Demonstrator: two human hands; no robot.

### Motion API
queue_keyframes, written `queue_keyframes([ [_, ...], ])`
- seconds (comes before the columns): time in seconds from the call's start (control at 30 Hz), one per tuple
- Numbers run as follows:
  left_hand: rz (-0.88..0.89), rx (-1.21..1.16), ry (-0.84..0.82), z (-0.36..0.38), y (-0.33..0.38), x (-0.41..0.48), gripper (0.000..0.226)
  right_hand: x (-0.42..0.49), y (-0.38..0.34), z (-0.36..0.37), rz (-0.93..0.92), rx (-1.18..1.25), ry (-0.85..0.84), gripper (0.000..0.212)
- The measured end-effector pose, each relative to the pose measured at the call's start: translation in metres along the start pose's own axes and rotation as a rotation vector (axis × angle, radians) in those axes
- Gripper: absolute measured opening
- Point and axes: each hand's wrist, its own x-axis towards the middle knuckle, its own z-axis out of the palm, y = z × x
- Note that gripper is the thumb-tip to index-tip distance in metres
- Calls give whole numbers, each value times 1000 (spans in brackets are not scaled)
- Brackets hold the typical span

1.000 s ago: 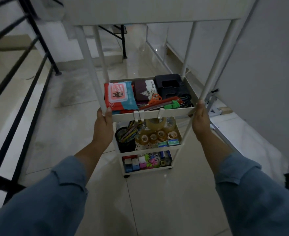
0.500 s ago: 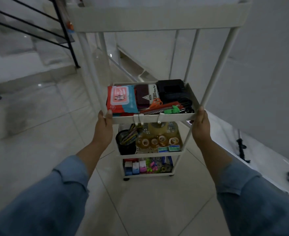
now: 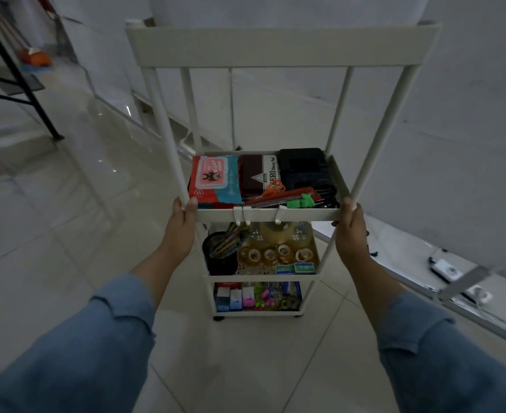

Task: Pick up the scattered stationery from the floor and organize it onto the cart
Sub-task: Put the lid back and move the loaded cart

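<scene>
Cart (image 3: 281, 46) looks fully loaded, floor (image 3: 67, 239) pickup seems done
Left hand (image 3: 183, 225) and right hand (image 3: 348, 231) each grip one front corner; next is probably just rolling it gently aside.

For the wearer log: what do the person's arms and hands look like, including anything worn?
Both arms wear blue, denim-like long sleeves; the left sleeve and right sleeve end in loose cuffs short of the wrists. The left hand and right hand are bare: no gloves, watch or rings show.
</scene>
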Motion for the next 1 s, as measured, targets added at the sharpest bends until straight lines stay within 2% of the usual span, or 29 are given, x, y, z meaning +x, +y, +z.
queue_keyframes([
  [0.3, -56, 27, -239, 68, 5, 17, 31, 12, 21, -75, 49, 61, 101, 43],
  [0.4, -51, -9, -285, 98, 16, 13, 42, 20, 25, -99, 60, 66, 126, 42],
  [0.57, -52, -2, -314, 135, 23, 19, 49, 38, 35, -124, 69, 44, 197, 42],
  [0.77, -24, -14, -328, 165, 26, 26, 48, 56, 42, -143, 76, 41, 245, 27],
  [1.0, -34, 2, -354, 169, 18, 43, 63, 52, 50, -142, 67, 12, 311, 31],
])
